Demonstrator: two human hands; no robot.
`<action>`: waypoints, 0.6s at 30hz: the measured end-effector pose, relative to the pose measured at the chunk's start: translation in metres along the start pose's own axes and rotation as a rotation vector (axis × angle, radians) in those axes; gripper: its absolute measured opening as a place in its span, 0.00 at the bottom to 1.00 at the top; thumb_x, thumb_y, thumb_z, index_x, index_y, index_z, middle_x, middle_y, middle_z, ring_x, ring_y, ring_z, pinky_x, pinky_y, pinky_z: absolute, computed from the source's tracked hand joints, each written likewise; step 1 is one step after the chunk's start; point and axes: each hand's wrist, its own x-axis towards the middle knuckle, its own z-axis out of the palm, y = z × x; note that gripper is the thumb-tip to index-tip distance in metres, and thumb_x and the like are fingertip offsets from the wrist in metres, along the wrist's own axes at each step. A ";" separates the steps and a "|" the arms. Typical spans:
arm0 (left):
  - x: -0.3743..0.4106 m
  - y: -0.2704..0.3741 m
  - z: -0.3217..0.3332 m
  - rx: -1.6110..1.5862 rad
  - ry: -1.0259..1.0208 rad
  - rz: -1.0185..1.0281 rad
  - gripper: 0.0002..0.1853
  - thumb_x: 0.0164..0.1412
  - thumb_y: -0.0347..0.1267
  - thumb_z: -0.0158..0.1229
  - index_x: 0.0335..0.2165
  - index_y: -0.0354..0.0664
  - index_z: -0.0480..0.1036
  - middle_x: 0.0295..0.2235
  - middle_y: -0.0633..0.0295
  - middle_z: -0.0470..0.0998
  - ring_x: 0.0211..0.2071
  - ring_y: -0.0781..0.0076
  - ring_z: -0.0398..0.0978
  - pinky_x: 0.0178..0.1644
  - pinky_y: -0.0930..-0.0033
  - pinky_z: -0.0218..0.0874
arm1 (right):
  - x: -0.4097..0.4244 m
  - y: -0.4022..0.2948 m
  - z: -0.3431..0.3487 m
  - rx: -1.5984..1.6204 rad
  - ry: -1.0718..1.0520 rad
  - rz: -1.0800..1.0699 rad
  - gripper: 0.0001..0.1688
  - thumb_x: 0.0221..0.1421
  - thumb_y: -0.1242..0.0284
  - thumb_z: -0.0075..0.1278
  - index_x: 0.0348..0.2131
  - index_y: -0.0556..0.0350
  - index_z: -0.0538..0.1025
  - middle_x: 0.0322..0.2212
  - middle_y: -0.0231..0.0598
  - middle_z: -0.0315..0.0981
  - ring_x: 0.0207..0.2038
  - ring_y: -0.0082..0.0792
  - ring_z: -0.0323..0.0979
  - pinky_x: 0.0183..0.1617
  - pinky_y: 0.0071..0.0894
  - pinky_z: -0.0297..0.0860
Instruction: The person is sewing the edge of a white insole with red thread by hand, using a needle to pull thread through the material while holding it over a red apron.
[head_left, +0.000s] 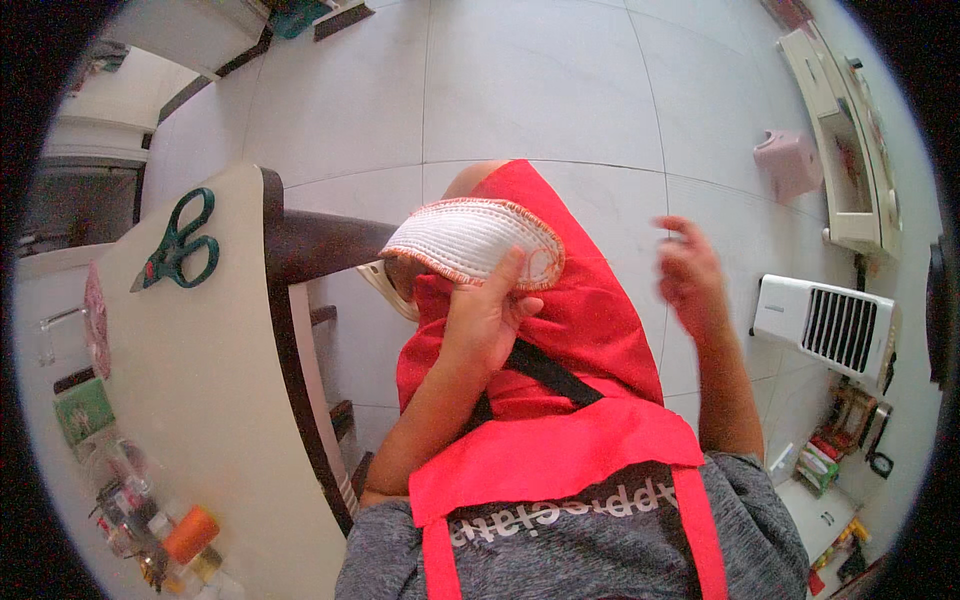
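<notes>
My left hand (487, 311) grips a white fabric insole (465, 236) above my lap, thumb on top and fingers underneath. Rows of stitching run along the insole, and orange thread is overcast around its edge. A loop of orange thread lies on its right end. My right hand (688, 274) is raised apart from it to the right, blurred, with its fingers partly bent; whether a needle or thread is pinched there cannot be made out. Below the insole, a red apron (600, 330) covers my lap.
Green-handled scissors (180, 240) lie on the cream tabletop (202, 375) at left. An orange thread spool (191, 534) stands among small items at its near end. A white air cooler (825, 322) and pink stool (787, 165) are at right, over pale floor tiles (532, 82).
</notes>
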 end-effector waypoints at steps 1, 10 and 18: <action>-0.002 0.000 0.003 -0.001 0.001 -0.007 0.11 0.50 0.29 0.50 0.36 0.45 0.63 0.29 0.68 0.70 0.27 0.80 0.70 0.18 0.81 0.64 | 0.001 -0.004 0.019 0.013 -0.256 0.045 0.20 0.46 0.73 0.41 0.42 0.56 0.61 0.13 0.21 0.51 0.14 0.12 0.50 0.14 0.12 0.50; -0.010 -0.005 0.015 0.003 0.039 0.006 0.11 0.49 0.30 0.51 0.35 0.46 0.63 0.28 0.68 0.71 0.25 0.79 0.70 0.15 0.80 0.63 | 0.015 0.008 -0.030 0.004 -0.054 -0.004 0.11 0.49 0.65 0.41 0.20 0.50 0.67 0.11 0.20 0.54 0.10 0.11 0.46 0.11 0.12 0.43; -0.009 -0.009 -0.001 0.132 -0.051 0.053 0.09 0.52 0.30 0.47 0.33 0.36 0.64 0.29 0.64 0.70 0.26 0.79 0.70 0.22 0.80 0.65 | 0.026 0.023 -0.043 -0.586 0.261 -0.229 0.13 0.49 0.67 0.43 0.17 0.55 0.68 0.11 0.20 0.53 0.13 0.12 0.49 0.15 0.15 0.48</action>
